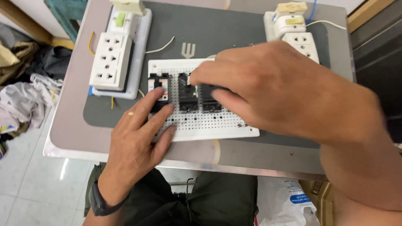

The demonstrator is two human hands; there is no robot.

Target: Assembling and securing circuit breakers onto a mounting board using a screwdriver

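Sockets (112, 62) flank perforated board (217, 125); right hand (268, 88) perhaps hiding breakers (187, 94)

White perforated board (209, 125), black breakers (187, 97)

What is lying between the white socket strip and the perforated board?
In the head view, a white wire on dark mat lies between socket strip and perforated board.

The left hand (140, 134) lay flat, fingers spread toward one o'clock; the right hand (268, 90) reached toward nine o'clock, fingertips pinched.
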